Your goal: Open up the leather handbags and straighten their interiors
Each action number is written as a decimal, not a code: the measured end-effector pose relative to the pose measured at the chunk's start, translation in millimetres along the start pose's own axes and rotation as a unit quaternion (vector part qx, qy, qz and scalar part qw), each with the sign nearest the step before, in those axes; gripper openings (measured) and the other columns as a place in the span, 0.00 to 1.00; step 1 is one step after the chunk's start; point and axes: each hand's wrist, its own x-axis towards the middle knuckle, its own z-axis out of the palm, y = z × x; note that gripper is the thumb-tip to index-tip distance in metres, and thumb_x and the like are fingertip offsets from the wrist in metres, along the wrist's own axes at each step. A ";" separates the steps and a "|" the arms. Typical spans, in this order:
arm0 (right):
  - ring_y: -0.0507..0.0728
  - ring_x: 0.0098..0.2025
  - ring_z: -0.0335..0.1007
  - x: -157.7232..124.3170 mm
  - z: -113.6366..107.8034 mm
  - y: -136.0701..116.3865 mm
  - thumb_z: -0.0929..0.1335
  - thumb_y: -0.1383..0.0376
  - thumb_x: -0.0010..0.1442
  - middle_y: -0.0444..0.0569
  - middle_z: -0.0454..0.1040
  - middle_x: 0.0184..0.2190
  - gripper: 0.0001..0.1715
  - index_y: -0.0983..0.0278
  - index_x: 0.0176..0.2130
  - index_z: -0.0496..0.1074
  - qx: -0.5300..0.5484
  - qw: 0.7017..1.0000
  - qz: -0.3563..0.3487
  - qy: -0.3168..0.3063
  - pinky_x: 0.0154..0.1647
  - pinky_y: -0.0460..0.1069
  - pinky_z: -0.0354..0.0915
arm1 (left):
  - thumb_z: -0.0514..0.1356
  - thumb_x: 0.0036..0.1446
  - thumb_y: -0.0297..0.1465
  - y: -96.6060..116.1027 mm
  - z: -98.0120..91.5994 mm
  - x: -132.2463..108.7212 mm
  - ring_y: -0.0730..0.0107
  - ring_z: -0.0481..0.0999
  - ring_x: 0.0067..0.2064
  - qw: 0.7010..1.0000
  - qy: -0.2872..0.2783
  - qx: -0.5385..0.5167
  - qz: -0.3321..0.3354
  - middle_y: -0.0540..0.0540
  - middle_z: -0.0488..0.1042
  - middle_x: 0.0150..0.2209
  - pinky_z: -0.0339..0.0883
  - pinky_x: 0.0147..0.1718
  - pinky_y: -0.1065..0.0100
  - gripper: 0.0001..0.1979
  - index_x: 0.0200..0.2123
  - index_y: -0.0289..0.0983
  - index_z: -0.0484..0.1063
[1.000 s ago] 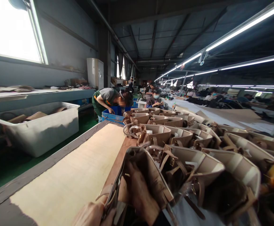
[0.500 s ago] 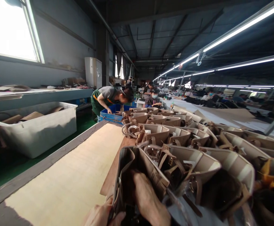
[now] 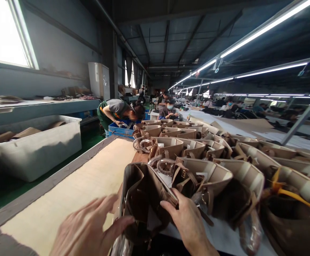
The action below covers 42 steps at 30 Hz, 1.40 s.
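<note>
Nearest brown bag [image 3: 141, 199] standing open-mouthed at the near end of the table [image 3: 72, 199], first in a long row of bags [image 3: 192, 149]. Left hand [image 3: 88, 227] spread wide against its left side, thumb pressed to the wall, fingers loose, nothing clasped. Right hand [image 3: 186, 220] hooked over the right rim, fingertips curled onto the edge. White bin [image 3: 37, 145] off left; a person [image 3: 114, 112] bent over a blue crate [image 3: 120, 129] beyond

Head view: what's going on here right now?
A person holds a tan handbag open at the near end of a long worktable: left hand on its outer side, right hand gripping the rim. Rows of matching handbags stand behind. Farther off, a co-worker bends over a blue crate.
</note>
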 end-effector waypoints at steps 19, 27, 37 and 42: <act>0.60 0.33 0.68 2.0 -48.9 30.6 0.67 0.58 0.50 0.45 0.74 0.25 0.13 0.66 0.28 0.75 0.194 0.975 0.011 -0.109 0.37 0.48 0.63 | 0.57 0.41 0.25 0.8 39.0 162.9 0.55 0.73 0.42 0.948 -0.251 -0.021 0.195 0.45 0.75 0.38 0.64 0.39 0.64 0.16 0.37 0.36 0.74; 0.60 0.35 0.70 -5.8 -47.0 24.9 0.66 0.60 0.51 0.44 0.76 0.27 0.11 0.64 0.30 0.74 0.176 0.978 0.015 -0.112 0.37 0.47 0.63 | 0.58 0.44 0.24 13.4 36.2 151.1 0.60 0.69 0.51 0.914 -0.179 -0.211 0.299 0.49 0.71 0.51 0.62 0.48 0.65 0.28 0.52 0.43 0.67; 0.58 0.35 0.70 -11.7 -28.2 29.8 0.66 0.57 0.52 0.43 0.76 0.31 0.13 0.57 0.38 0.73 0.116 0.992 -0.008 0.056 0.38 0.47 0.61 | 0.54 0.46 0.23 27.3 45.4 154.3 0.61 0.72 0.46 0.909 -0.208 -0.156 0.324 0.48 0.73 0.45 0.63 0.46 0.65 0.28 0.54 0.42 0.65; 0.55 0.30 0.64 -3.2 -43.3 22.8 0.64 0.59 0.55 0.41 0.70 0.24 0.11 0.60 0.29 0.72 0.131 0.991 0.002 -0.008 0.34 0.46 0.57 | 0.52 0.42 0.22 8.1 58.8 178.5 0.63 0.71 0.47 0.869 -0.310 -0.252 0.291 0.52 0.76 0.45 0.60 0.52 0.66 0.26 0.47 0.39 0.73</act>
